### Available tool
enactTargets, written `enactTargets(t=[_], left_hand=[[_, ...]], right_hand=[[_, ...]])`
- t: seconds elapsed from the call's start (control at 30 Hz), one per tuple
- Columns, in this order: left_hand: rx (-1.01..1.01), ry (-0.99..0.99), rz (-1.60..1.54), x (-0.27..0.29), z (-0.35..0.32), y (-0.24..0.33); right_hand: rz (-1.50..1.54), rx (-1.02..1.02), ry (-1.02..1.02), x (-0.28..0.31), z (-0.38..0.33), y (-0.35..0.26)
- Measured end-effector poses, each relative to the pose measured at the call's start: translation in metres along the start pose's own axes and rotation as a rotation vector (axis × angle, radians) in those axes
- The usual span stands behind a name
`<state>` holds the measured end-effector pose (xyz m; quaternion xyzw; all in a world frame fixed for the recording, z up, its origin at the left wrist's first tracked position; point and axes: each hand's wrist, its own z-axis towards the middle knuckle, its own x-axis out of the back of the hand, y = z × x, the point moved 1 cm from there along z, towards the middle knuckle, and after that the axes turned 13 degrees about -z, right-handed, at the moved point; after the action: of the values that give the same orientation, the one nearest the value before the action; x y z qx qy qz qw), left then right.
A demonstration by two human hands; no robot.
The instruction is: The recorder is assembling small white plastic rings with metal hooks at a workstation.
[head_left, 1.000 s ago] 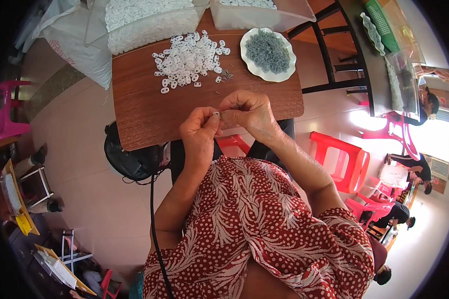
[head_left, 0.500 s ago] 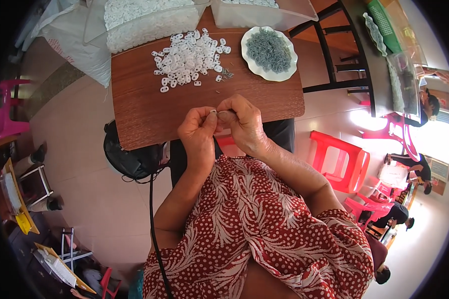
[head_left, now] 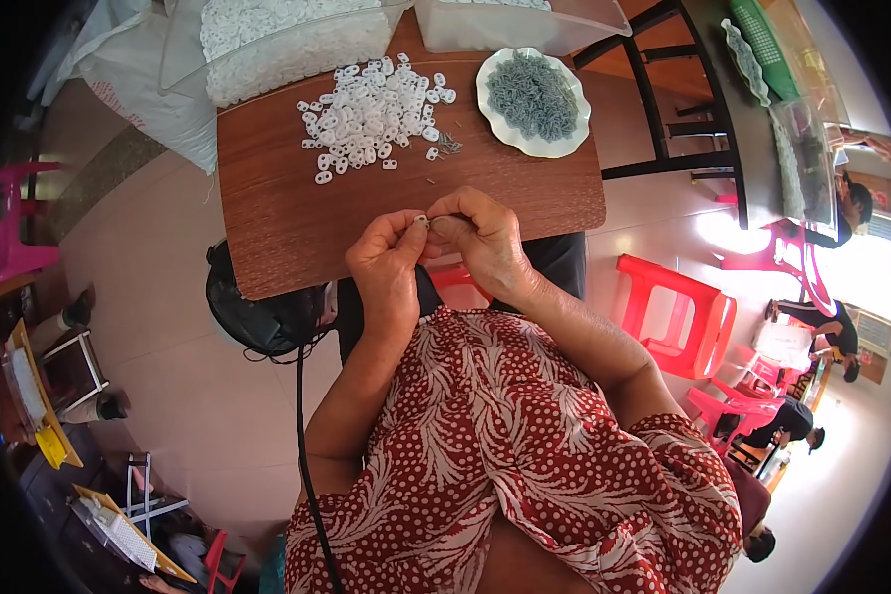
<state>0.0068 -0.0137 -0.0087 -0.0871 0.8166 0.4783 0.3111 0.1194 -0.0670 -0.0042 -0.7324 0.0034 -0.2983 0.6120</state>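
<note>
Both the left hand (head_left: 391,259) and right hand (head_left: 485,238) pinch one small white piece (head_left: 422,220); best kept steady, close above the worktop (head_left: 297,218)

Brown wooden table (head_left: 287,218) with white plastic pieces (head_left: 371,114), plate (head_left: 495,124).

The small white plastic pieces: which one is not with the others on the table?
The one pinched between the fingertips of the left hand and right hand: this small white piece is held up, while the loose pile lies on the wooden table.
</note>
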Motion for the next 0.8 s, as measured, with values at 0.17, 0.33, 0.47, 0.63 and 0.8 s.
enactTargets(t=[0.17,0.33,0.47,0.63,0.8], left_hand=[[-0.035,0.003,-0.007,0.0,0.0,-0.009],[-0.05,0.055,0.009,0.009,0.004,-0.018],[-0.018,0.044,0.031,0.022,0.01,-0.021],[0.155,0.09,-0.085,0.036,0.022,-0.017],[0.193,0.132,-0.119,0.04,0.031,-0.008]], right_hand=[[-0.186,0.113,0.068,-0.007,0.002,0.008],[-0.42,0.273,0.15,-0.014,0.005,0.008],[-0.378,0.216,0.119,-0.019,0.006,0.017],[-0.311,0.234,0.167,-0.01,0.025,0.024],[-0.607,0.234,0.32,0.009,0.081,0.047]])
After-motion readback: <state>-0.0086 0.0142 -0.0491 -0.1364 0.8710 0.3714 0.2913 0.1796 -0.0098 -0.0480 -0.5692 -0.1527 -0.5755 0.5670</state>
